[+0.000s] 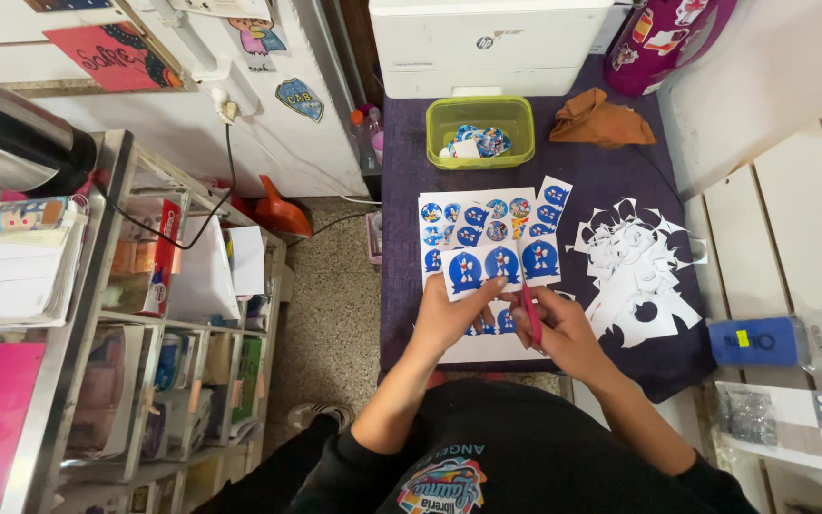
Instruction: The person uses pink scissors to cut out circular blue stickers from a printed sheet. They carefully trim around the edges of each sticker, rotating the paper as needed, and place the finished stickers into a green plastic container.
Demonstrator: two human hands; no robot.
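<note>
Pink-handled scissors (531,319) sat clenched in my right hand (563,335), their long axis running nearly straight away from me, tips pointing toward the green plastic tub (480,131) at the far end of the table. They met the near edge of a glossy paper strip (501,267) printed with blue round stickers, which lay crosswise, its long axis running left to right. My left hand (446,314) gripped that strip from the left, thumb stretched flat across its top, fingers curled underneath. Both forearms angled inward from my body, wrists close together just nearer to me than the strip.

Beyond the strip, toward the tub, lay a flat sheet of smaller round stickers (476,221). Right of the strip sat a heap of white paper offcuts (632,271), jagged and holed. All rested on a dark purple tablecloth (401,247) of soft, matte fabric. A crumpled orange cloth (599,122) lay right of the tub.
</note>
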